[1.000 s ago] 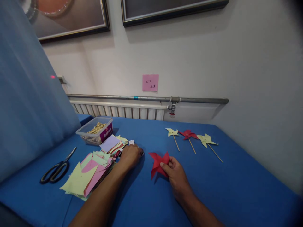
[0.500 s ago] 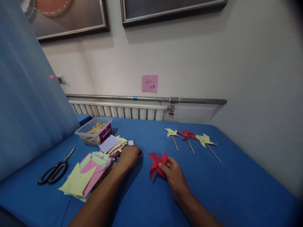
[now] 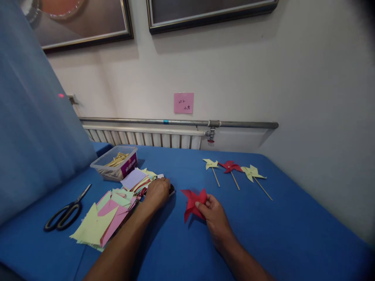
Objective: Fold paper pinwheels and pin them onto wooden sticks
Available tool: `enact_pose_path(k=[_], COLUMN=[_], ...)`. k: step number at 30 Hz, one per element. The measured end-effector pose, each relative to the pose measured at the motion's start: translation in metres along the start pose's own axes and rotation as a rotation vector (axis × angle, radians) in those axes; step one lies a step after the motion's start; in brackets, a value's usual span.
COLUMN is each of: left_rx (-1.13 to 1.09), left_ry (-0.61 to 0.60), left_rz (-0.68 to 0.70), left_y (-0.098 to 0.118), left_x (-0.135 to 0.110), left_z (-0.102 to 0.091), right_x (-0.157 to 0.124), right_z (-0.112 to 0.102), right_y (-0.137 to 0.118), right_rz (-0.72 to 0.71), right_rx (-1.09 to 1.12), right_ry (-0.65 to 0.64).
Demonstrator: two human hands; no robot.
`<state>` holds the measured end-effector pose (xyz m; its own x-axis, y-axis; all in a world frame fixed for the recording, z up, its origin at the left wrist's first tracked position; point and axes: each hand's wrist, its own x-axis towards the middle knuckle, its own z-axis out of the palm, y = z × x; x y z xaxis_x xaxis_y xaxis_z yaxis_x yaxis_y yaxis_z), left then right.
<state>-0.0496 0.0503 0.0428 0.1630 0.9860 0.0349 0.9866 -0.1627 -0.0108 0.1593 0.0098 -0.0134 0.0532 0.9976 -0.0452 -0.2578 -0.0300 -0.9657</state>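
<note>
My right hand [image 3: 215,214] is closed on a red paper pinwheel [image 3: 191,205], thumb on top and fingers at its right edge. No stick shows on this pinwheel. My left hand [image 3: 158,192] reaches down into a small dark box [image 3: 172,190], its fingertips hidden inside. Left of that hand lie a stack of paper squares with a lilac one [image 3: 134,178] on top and a loose pile of yellow, pink and green paper cut-outs [image 3: 95,224].
Black-handled scissors [image 3: 67,210] lie at the left. A clear plastic tub [image 3: 99,163] of thin sticks stands behind the papers. At the back right rest two yellow pinwheels [image 3: 211,164] [image 3: 252,173] and a red pinwheel [image 3: 230,167], all on sticks. A blue curtain [image 3: 38,128] hangs at the left.
My left hand has shifted slightly within the small box. The right hand keeps its hold on the red pinwheel. The whole view has moved a little.
</note>
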Motion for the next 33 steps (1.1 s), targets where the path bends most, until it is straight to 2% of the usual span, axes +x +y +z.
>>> enact_pose_path(k=[8, 13, 20, 24, 28, 33], left_rx=[0.005, -0.017, -0.062, -0.116, -0.166, -0.186], left_ry=[-0.044, -0.009, 0.062, 0.078, 0.008, 0.082], left_rz=[-0.008, -0.012, 0.004, 0.103, 0.233, 0.085], left_y=[-0.004, -0.003, -0.001, 0.006, 0.015, 0.007], left_x=[0.003, 0.003, -0.006, -0.015, -0.021, -0.020], left_z=[0.002, 0.004, -0.005, -0.003, 0.005, 0.002], right_x=[-0.001, 0.000, 0.000, 0.000, 0.001, 0.002], right_z=[0.001, 0.000, 0.000, -0.002, -0.005, -0.009], right_y=[-0.001, 0.000, 0.002, 0.001, -0.004, -0.010], right_rz=[0.012, 0.010, -0.003, -0.002, -0.012, -0.028], right_rx=[0.023, 0.006, 0.016, 0.028, 0.065, 0.079], right_ry=[0.004, -0.001, 0.010, 0.035, 0.067, 0.111])
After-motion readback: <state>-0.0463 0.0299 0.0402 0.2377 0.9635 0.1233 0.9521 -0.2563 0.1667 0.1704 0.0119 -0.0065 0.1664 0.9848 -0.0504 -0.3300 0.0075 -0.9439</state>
